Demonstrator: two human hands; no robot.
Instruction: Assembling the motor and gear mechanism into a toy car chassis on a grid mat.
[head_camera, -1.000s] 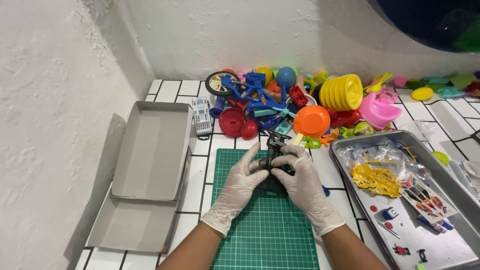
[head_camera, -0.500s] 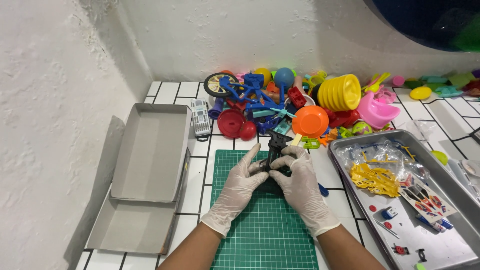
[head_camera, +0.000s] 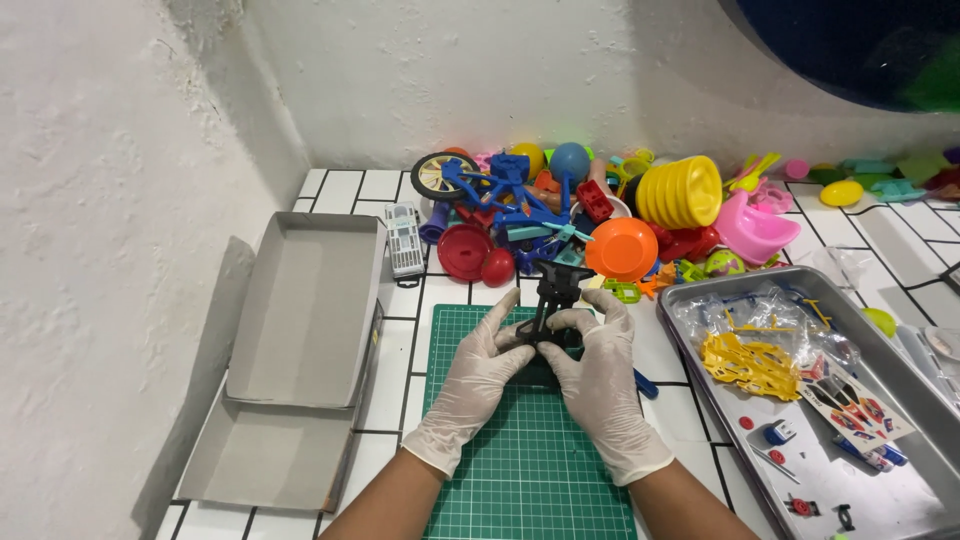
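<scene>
Both hands, left hand (head_camera: 478, 372) and right hand (head_camera: 598, 372), clamp a half-built black toy frame (head_camera: 553, 300) mid-frame; yellow parts (head_camera: 750, 365) wait unused in tray (head_camera: 700, 290).

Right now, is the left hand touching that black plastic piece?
Touching. The head view shows the left hand with fingertips on the black plastic piece, opposite the right hand.

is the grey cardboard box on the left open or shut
Open. The grey box lies with its inside facing up and nothing visible in it; its lid lies flat, partly under it. Both gloved hands are over on the green mat.
</scene>
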